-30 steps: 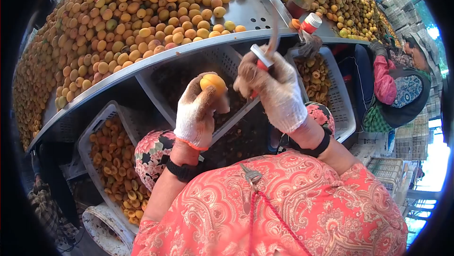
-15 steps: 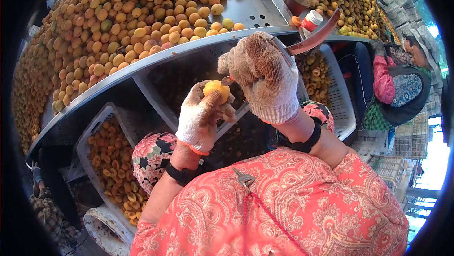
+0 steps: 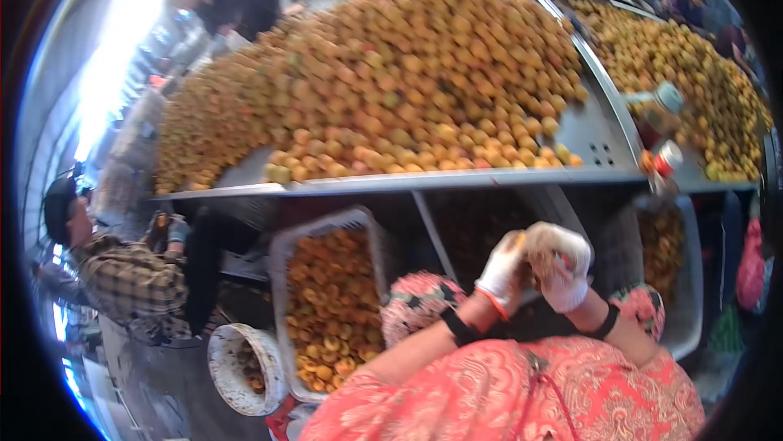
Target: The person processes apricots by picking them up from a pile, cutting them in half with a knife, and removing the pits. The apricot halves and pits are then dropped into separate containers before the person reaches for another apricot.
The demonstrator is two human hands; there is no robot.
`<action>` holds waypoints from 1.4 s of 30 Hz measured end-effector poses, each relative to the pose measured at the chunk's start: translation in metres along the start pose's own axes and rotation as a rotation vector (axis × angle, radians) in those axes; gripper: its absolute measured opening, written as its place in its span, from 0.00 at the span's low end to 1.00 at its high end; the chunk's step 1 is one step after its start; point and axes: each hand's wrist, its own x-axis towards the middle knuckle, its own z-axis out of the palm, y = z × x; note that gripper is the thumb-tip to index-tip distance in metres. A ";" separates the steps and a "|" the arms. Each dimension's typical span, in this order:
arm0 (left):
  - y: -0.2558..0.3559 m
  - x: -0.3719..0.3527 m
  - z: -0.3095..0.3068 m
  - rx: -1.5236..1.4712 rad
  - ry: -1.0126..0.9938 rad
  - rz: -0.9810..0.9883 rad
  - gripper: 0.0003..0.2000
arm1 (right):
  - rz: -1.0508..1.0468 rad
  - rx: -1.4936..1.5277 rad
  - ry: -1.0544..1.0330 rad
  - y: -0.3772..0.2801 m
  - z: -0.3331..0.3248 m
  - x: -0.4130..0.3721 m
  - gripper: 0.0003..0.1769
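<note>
My left hand, in a white glove with brown stains, is closed around an apricot, of which only a yellow-orange sliver shows. Pressed up against it is my right hand, also gloved and curled into a fist. A knife sits in that fist, seen better half a second ago; its blade is now hidden or lost in blur. Both hands are in front of the steel table's edge, over a dark bin between my knees.
Whole apricots are heaped on the steel table. Crates of halved apricots stand left and right. A white bucket, a red-and-white bottle and a jar are nearby. A person in plaid sits at left.
My view has swung left and taken in more of the table and the person in plaid. My hands, apart before, have come together around the apricot.
</note>
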 end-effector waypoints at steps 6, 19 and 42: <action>-0.021 0.025 -0.020 -0.008 -0.023 0.070 0.10 | -0.605 -0.984 -0.124 -0.034 0.039 0.025 0.09; -0.035 0.027 -0.024 0.103 -0.053 -0.007 0.13 | -0.509 -0.871 -0.014 -0.026 0.025 0.020 0.08; -0.004 -0.008 0.004 0.182 0.097 -0.318 0.12 | -0.330 -0.698 0.209 -0.043 0.033 0.032 0.18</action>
